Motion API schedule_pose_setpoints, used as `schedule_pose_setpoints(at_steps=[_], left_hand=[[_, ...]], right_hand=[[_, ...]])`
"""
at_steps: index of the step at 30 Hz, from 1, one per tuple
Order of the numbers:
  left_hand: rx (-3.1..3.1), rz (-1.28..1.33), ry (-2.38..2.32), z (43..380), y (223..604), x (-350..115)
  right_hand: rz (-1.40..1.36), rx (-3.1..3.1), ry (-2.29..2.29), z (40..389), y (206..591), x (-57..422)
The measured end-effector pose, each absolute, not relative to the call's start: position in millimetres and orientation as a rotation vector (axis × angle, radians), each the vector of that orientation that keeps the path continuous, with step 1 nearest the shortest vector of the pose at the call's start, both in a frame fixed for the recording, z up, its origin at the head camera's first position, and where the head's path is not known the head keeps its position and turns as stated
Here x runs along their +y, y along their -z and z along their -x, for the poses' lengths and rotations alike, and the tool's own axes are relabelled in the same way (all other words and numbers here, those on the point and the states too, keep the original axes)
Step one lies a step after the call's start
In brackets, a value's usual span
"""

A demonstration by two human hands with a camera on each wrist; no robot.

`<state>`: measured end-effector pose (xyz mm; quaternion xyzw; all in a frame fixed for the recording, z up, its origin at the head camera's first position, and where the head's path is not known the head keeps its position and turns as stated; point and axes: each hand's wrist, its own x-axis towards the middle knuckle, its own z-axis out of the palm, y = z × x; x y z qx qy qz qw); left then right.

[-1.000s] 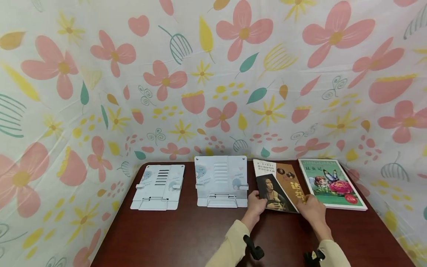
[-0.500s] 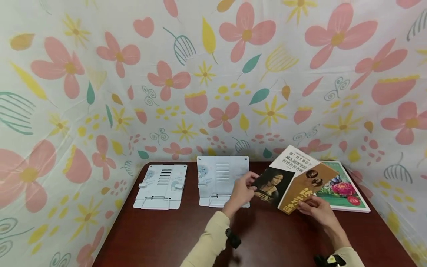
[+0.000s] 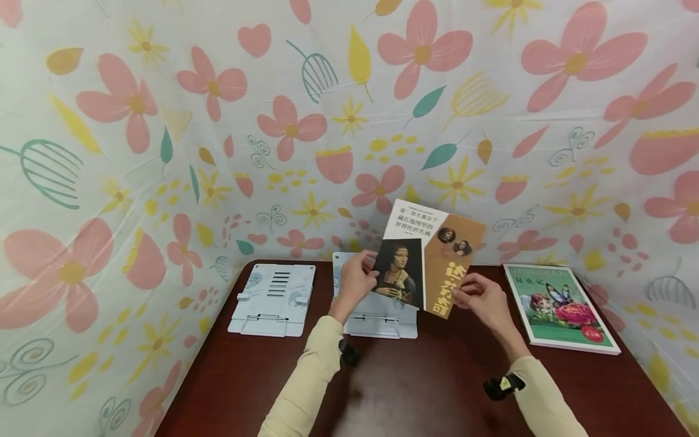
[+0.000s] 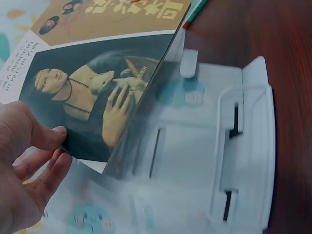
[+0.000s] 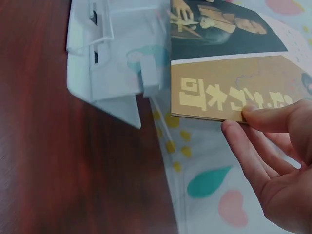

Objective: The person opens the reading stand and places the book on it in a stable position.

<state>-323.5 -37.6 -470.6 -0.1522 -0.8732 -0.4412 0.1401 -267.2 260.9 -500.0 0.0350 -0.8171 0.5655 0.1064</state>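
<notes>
Both hands hold up a book (image 3: pixel 401 267) with a portrait painting on its white, black and brown cover. The left hand (image 3: pixel 356 279) pinches its left edge, thumb on the cover, as the left wrist view shows. At the opposite edge the right hand (image 3: pixel 483 298) pinches it between thumb and fingers, seen close in the right wrist view. The book is tilted, in the air in front of and above a white book stand (image 3: pixel 382 326), hiding much of it. In the left wrist view the stand's wire holder (image 4: pixel 219 156) and slotted plate show beneath the book.
A second white book stand (image 3: pixel 273 300) is at the left on the dark wooden table (image 3: pixel 404 388). At the right lies a green book (image 3: pixel 562 309) with a butterfly and a pink flower on its cover. Flower-patterned cloth (image 3: pixel 327 133) hangs behind and at the sides.
The portrait book was lifted off the table beside the green book and moved left, over the right-hand stand. Both hands moved with it, and its tilt changed on the way.
</notes>
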Motion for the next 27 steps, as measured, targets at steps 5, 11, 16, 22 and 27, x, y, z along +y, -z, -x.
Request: schedule_pose_setpoints(at_steps=[5, 11, 16, 22, 27], left_hand=[[-2.457, 0.276, 1.278, 328.6, 480.2, -57.3], [-2.403, 0.14, 1.328, 330.2, 490.2, -78.5], [-2.386, 0.083, 1.336, 331.5, 496.5, -89.9], [-2.385, 0.077, 1.304, 331.0, 502.5, -97.1], [-2.383, 0.107, 1.294, 329.3, 506.9, -101.9]], right_hand=[[-0.153, -2.518, -1.454, 289.8, 487.2, 237.9], [-0.2, -2.571, -1.311, 307.6, 479.7, 210.1], [-0.22, -2.618, -1.225, 314.3, 477.0, 193.8], [-0.202, -2.642, -1.14, 316.9, 480.8, 185.7], [-0.173, -2.654, -1.072, 314.2, 490.2, 180.4]])
